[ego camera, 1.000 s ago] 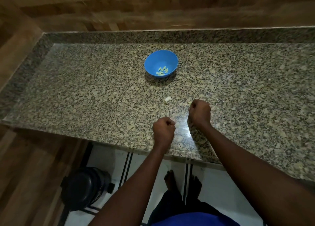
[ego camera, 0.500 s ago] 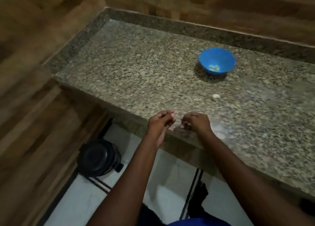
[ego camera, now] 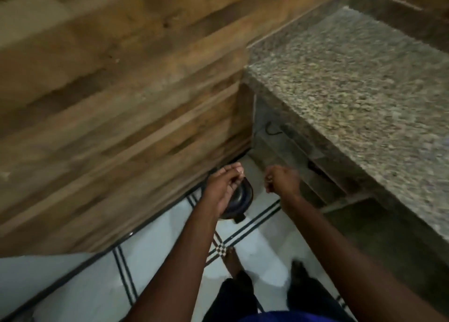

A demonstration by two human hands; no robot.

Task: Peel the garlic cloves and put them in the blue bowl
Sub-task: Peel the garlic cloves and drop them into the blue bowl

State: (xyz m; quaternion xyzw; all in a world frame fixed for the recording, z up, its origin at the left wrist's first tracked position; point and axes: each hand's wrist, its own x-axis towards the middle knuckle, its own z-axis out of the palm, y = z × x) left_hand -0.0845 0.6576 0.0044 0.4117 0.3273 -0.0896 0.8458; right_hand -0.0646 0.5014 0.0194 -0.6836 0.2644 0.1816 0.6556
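A wall of brown wood-grain planks (ego camera: 109,98) fills the left side of the head view, blurred by motion, and meets a floor of pale tiles with thin dark double lines (ego camera: 155,258). Near the foot of that wall a round black container with a shiny inside (ego camera: 239,200) stands on the floor, partly covered by the left hand (ego camera: 224,188). This hand hangs above the container with its fingers drawn together, tips bunched toward the thumb; the grip is narrow, and whether it holds a scrap of garlic skin cannot be told. Just beside it, apart from it, the right hand (ego camera: 281,182) is curled into a loose fist over the floor, its grip tight, with something small and pale at the fingertips that is too blurred to name. Both bare forearms reach in from the bottom edge, and two bare feet (ego camera: 233,261) stand on the tiles below. To the right, the speckled grey granite desk (ego camera: 364,83) runs to the frame edge. The blue bowl and the garlic cloves lie outside the view.
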